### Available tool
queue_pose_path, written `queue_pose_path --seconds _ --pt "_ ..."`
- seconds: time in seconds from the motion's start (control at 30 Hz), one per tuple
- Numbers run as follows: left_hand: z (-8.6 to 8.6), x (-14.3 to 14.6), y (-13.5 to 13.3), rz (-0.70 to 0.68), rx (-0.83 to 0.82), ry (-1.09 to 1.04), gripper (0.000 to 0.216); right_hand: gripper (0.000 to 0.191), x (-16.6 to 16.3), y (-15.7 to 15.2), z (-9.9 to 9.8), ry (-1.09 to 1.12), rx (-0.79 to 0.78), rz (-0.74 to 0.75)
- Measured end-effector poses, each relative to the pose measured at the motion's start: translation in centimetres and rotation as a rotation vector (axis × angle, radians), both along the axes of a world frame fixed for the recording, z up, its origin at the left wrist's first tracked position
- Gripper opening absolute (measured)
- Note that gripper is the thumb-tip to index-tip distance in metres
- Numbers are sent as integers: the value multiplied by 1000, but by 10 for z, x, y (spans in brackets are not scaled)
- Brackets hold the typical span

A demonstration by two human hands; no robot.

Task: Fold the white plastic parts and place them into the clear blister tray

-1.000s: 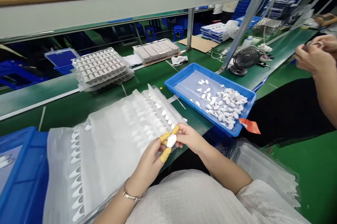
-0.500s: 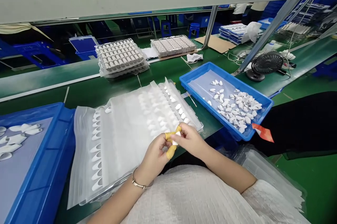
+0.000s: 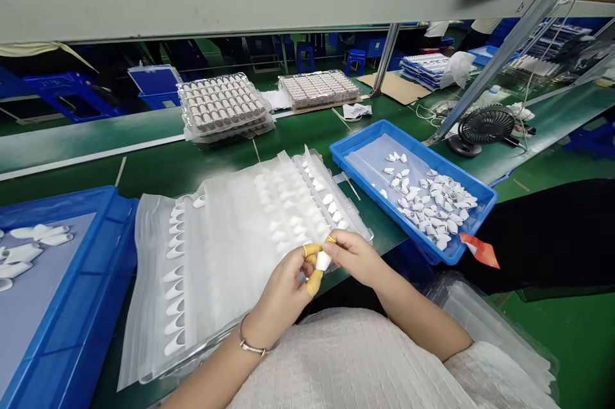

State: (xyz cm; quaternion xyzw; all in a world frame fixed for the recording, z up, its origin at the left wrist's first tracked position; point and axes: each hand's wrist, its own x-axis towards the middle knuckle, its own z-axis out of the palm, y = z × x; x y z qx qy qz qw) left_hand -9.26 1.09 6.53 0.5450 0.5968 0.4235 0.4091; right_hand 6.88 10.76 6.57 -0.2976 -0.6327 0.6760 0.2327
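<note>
My left hand (image 3: 283, 287) and my right hand (image 3: 353, 256) meet at the table's near edge, both pinching one small white plastic piece (image 3: 323, 260). Yellow finger cots cover the fingertips that grip it. Just beyond my hands lies a clear tray under translucent film (image 3: 230, 249), with rows of white pieces in its pockets. A blue bin (image 3: 480, 194) to the right holds several loose white pieces.
A second blue bin (image 3: 81, 306) with a few white pieces sits at the left. Two stacks of clear blister trays (image 3: 223, 108) rest on the green belt behind. A small black fan (image 3: 483, 130) stands right. A person's dark-clothed lap fills the right edge.
The view has swung left, so the left bin shows more and the neighbour's hands have left the frame. My hands keep turning the same white piece.
</note>
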Motion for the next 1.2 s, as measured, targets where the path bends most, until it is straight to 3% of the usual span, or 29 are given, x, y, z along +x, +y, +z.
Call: queue_pose_path --seconds 0.13,0.27,0.4,0.53,0.63,0.73,0.9,1.1,1.2 --pt "6 1 4 -36 -158 -399 38 31 5 4 -7 99 45 20" --pt "5 2 6 -26 -152 -516 40 23 10 6 -11 160 157 7" --pt "1 5 6 27 -54 -309 31 26 11 0 -7 103 154 -10" --pt "5 9 2 8 45 107 27 46 7 -9 2 -143 338 -103" --pt "10 10 -1 6 104 240 19 43 3 -12 7 -215 401 -123" --pt "12 11 -3 -8 105 244 16 40 0 -10 5 -156 333 -110" --pt "12 10 -3 -38 77 236 25 43 2 -4 -5 -22 -55 -136" --pt "9 8 -2 -22 93 297 23 38 7 -6 0 14 27 -51" --pt "7 9 1 -12 21 27 32 35 7 -5 -2 53 -58 -42"
